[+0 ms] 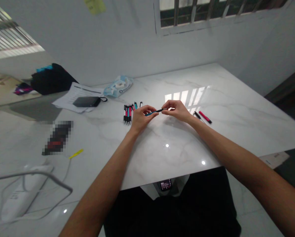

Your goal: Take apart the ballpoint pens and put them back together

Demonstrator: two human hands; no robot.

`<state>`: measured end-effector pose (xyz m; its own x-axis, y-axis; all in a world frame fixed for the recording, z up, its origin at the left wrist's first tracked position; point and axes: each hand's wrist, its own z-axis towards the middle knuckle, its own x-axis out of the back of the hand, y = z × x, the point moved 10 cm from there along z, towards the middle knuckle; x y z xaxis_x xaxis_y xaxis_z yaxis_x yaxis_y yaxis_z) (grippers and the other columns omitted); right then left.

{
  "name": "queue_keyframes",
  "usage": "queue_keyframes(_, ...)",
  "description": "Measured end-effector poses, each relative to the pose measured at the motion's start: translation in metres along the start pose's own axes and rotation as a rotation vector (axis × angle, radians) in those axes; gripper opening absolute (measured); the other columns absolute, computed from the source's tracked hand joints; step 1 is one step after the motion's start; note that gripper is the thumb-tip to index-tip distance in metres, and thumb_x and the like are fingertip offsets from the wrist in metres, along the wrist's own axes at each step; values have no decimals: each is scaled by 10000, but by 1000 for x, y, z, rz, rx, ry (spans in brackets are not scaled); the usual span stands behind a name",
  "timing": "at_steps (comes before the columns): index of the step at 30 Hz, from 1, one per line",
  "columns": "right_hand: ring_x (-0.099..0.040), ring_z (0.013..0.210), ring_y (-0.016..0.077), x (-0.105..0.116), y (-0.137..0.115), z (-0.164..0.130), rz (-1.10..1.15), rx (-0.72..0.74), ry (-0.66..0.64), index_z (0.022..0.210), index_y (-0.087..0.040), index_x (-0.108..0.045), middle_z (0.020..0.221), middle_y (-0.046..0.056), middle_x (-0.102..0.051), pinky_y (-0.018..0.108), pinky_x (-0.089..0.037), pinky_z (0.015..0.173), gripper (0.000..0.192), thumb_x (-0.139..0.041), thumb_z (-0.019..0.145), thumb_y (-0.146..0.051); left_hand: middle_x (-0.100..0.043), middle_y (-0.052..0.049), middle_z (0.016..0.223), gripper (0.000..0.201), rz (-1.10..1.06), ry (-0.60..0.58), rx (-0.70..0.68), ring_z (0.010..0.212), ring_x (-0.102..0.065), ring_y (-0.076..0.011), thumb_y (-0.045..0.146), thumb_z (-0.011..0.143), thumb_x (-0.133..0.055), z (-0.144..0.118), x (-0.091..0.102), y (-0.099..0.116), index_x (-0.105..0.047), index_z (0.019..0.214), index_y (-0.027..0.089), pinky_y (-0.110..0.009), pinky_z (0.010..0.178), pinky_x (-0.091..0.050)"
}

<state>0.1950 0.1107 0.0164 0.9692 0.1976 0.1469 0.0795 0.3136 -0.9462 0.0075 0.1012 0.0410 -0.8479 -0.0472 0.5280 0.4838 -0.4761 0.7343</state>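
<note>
Both my hands meet over the middle of a white marble table [236, 108], holding one pen [154, 112] between them. My left hand [142, 117] pinches its blue barrel. My right hand [176, 109] pinches the black front end. The pen lies roughly level, just above the tabletop. A row of several pens [128, 113] in red, blue and black lies just left of my left hand. To the right of my right hand lie a red pen part [205, 117] and a black pen part [197, 115].
At the back left lie papers [74, 95] with a black pouch [86, 101] on them, a plastic bag [118, 86] and a dark bundle [51, 79]. A small yellow piece [75, 153] lies at the left. A white power strip [19, 194] with cables sits at the front left.
</note>
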Motion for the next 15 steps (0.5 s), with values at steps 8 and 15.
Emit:
queue_keyframes(8, -724, 821, 197, 14, 16, 1, -43, -42, 110, 919, -203, -734, 869, 31, -780, 334, -552, 777, 248, -842, 766, -365, -831, -46, 958, 256, 65, 111, -14, 825, -725, -188, 491, 911, -818, 6, 18, -9, -823, 923, 235, -331, 777, -520)
queue_keyframes(15, -681, 771, 184, 23, 21, -6, -636, -132, 126, 856, -195, -752, 814, 27, -763, 311, -489, 739, 49, -776, 828, -164, -816, -54, 1001, 167, 171, 341, 155, 839, -710, -191, 364, 991, -696, 7, 49, -47, -785, 952, 228, -331, 815, -533)
